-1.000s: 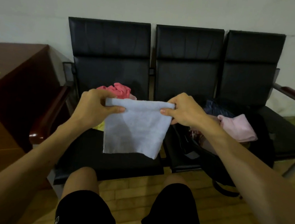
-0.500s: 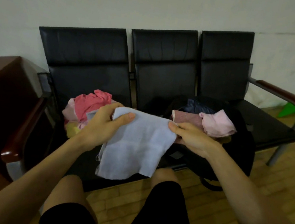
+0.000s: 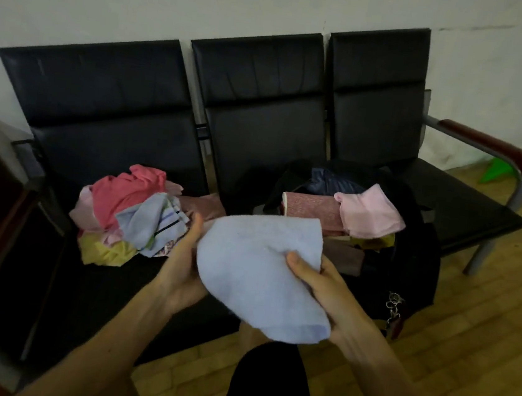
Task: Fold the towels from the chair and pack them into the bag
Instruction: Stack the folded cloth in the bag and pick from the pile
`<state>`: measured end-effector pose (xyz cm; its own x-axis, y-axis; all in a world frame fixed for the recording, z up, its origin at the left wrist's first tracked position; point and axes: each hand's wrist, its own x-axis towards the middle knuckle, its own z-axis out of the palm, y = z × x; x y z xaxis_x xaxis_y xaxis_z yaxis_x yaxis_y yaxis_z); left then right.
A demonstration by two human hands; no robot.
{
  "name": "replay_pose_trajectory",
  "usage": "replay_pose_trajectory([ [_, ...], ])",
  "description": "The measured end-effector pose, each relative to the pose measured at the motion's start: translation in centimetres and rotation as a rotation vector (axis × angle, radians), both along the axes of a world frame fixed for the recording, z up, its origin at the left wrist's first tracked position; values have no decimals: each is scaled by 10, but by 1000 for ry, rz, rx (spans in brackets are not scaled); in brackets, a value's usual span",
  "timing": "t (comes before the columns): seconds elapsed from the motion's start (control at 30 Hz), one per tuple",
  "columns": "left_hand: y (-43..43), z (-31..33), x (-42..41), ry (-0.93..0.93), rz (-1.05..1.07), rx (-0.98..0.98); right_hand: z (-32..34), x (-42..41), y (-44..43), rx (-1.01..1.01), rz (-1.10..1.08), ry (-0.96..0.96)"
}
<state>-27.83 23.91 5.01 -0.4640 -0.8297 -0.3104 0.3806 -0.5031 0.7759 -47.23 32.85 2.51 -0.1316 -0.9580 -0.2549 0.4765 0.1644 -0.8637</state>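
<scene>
Right hand (image 3: 324,286): is pinching the pale blue towel (image 3: 258,269), thumb on top.
Left hand (image 3: 180,266): fingers are lying hidden beneath it — grip unclear.

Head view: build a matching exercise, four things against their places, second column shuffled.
1. light blue towel
2. pale pink towel
3. pile of unfolded towels
4. green object

a. floor beyond the right armrest
b. left seat of the chair
c. between left hand and right hand
d. top of the open black bag

Pairs: 1-c, 2-d, 3-b, 4-a.
</scene>
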Motion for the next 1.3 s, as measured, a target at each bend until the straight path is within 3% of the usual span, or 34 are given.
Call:
replay_pose_trajectory([
  [0.13,3,-56,-28,125,-184,265,-13,-25,-9,23,-27,-81],
  [0.2,7,-76,-49,46,-305,329,-25,-41,-18,71,-91,11],
  [0.27,8,-86,-67,-175,-398,256,-40,-61,-28,137,-131,147],
  [0.37,-11,-106,-91,-435,-381,-76,-61,-92,-50,173,-147,308],
  [0.57,-122,-121,-152,-415,-245,-368,-70,-172,-136,149,-197,527],
  [0.77,-237,-128,-219,-604,-211,-628,-87,-232,-235,126,-165,844],
  [0.93,-281,-177,-243,-808,-326,-704,-143,-252,-281,314,-145,1125],
  [1.1,-285,-204,-251,-976,-368,-690,-166,-254,-291,362,-78,1360],
  [1.3,-284,-184,-240,-988,-405,-545,-160,-251,-279,480,-91,1405],
])
